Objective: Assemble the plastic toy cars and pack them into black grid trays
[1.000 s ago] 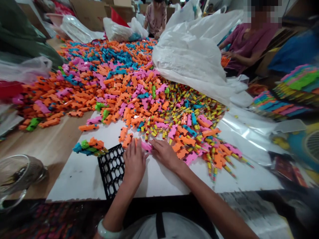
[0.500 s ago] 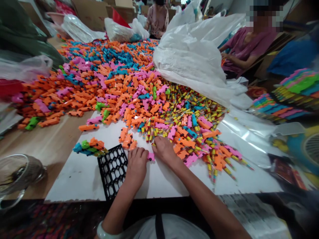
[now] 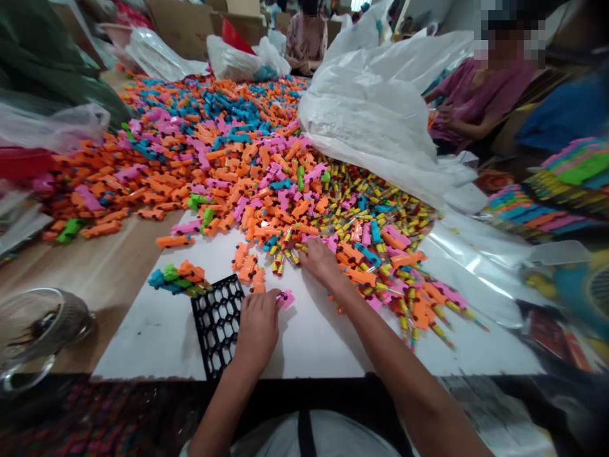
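Observation:
Between the thumb and fingers of my left hand (image 3: 258, 325) is a pink toy car (image 3: 287, 299), held just above the white board. My right hand (image 3: 321, 261) reaches to the near edge of the pile, its fingertips closed round a yellow pencil-like stick (image 3: 301, 247), mostly covered by them. More yellow sticks with red ends (image 3: 280, 259) lie beside those fingers. Left of my left hand, a black honeycomb rack (image 3: 217, 330) rests on the board, with several sticks topped by orange, green and blue cars (image 3: 178, 278) at its far left corner. Several orange cars (image 3: 247, 266) lie just beyond.
A large heap of toy cars (image 3: 190, 158) spreads across the table. A white plastic bag (image 3: 366, 108) covers part of the stick pile. At left stands a glass mug (image 3: 45, 324); at right are stacked filled racks (image 3: 547, 203). Two other people sit beyond the table.
My right hand has moved a little away from my left, farther into the sticks. The pink car in my left hand has turned and shows more clearly. The view has shifted slightly.

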Demonstrator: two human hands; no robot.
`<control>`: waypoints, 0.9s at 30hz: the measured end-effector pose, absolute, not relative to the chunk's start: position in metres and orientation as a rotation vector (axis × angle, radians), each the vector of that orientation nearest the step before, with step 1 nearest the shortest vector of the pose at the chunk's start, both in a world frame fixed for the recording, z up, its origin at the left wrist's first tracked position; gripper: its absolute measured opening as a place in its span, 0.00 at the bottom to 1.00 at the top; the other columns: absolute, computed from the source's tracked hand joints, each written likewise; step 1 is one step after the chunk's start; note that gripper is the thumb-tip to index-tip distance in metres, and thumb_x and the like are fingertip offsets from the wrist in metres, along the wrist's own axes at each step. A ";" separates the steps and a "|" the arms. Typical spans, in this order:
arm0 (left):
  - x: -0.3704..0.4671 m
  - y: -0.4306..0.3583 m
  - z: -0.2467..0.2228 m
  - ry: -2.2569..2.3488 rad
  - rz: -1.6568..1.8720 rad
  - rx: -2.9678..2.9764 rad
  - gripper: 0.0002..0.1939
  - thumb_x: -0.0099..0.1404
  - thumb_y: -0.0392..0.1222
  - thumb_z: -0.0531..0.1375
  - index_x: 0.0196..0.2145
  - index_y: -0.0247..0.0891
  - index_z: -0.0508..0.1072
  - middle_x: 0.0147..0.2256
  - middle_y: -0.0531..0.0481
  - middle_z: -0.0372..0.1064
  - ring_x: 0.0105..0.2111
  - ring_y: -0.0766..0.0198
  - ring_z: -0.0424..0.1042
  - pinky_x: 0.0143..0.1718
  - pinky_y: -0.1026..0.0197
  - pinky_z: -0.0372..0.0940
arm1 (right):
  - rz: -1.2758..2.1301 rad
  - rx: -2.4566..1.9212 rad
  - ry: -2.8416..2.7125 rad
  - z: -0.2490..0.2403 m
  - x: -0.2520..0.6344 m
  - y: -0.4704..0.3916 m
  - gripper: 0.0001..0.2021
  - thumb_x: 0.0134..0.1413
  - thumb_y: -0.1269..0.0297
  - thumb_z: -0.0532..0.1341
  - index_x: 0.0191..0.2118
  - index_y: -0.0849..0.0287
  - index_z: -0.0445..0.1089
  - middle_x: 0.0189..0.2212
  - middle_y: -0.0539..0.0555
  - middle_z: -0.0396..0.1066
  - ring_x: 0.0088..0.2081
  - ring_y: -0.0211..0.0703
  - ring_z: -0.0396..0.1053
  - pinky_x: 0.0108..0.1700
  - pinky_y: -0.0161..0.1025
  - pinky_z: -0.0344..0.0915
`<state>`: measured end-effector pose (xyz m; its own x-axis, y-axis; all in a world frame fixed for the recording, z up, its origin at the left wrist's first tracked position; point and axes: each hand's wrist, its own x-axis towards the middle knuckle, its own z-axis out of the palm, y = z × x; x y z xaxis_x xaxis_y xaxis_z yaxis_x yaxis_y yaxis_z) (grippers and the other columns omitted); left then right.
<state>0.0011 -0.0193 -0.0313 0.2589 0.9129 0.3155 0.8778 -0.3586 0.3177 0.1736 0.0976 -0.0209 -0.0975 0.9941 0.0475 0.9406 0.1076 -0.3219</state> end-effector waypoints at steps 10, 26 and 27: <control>-0.002 -0.021 -0.029 1.781 0.564 2.467 0.08 0.68 0.37 0.53 0.41 0.35 0.72 0.35 0.45 0.73 0.38 0.53 0.70 0.44 0.50 0.59 | 0.105 -1.031 -2.666 -0.035 0.156 0.091 0.09 0.63 0.74 0.53 0.44 0.61 0.69 0.40 0.59 0.69 0.43 0.46 0.63 0.43 0.39 0.60; 0.014 -0.029 -0.012 1.604 0.936 1.965 0.08 0.66 0.43 0.56 0.40 0.39 0.70 0.36 0.48 0.68 0.37 0.61 0.70 0.40 0.59 0.65 | 1.572 -1.210 -1.233 -0.014 0.188 -0.013 0.18 0.54 0.52 0.63 0.43 0.57 0.63 0.18 0.42 0.64 0.20 0.35 0.64 0.26 0.33 0.62; 0.018 -0.029 -0.013 1.597 0.949 2.000 0.07 0.66 0.42 0.55 0.40 0.38 0.70 0.37 0.47 0.67 0.38 0.60 0.69 0.41 0.58 0.65 | 1.623 -1.205 -1.197 -0.014 0.186 -0.016 0.19 0.52 0.51 0.64 0.43 0.57 0.63 0.17 0.41 0.63 0.18 0.35 0.63 0.24 0.32 0.61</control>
